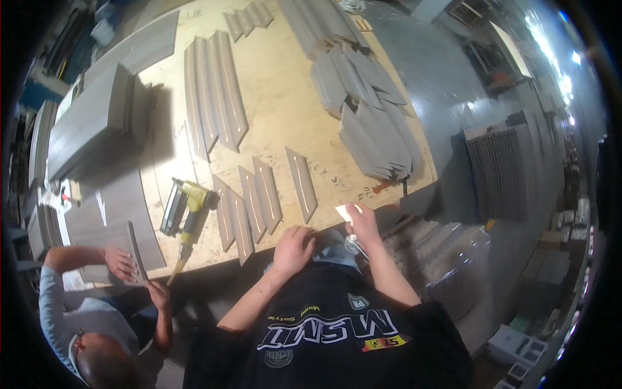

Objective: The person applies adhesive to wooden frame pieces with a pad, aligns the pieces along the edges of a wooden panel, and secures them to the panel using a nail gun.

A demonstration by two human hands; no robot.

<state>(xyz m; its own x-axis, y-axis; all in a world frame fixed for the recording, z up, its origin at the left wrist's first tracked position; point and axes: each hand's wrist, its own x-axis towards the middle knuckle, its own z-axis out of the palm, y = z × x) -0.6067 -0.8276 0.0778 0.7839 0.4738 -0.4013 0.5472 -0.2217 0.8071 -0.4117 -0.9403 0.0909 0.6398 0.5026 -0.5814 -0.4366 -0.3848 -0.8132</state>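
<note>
My left hand (pixel 293 248) rests with curled fingers on the near edge of the plywood workbench (pixel 285 123), just below a row of grey mitred trim pieces (pixel 249 207). It holds nothing I can see. My right hand (pixel 360 219) is at the bench edge, pinching a small pale card-like piece (pixel 343 212) between its fingers. A single grey mitred strip (pixel 302 183) lies just beyond both hands.
A yellow nail gun (pixel 186 211) lies on the bench to my left. Another person's hands (pixel 122 264) hold a grey board at the lower left. Stacks of grey boards (pixel 91 123) and cut pieces (pixel 372 129) cover the bench. A grey slatted panel (pixel 502 172) stands on the floor right.
</note>
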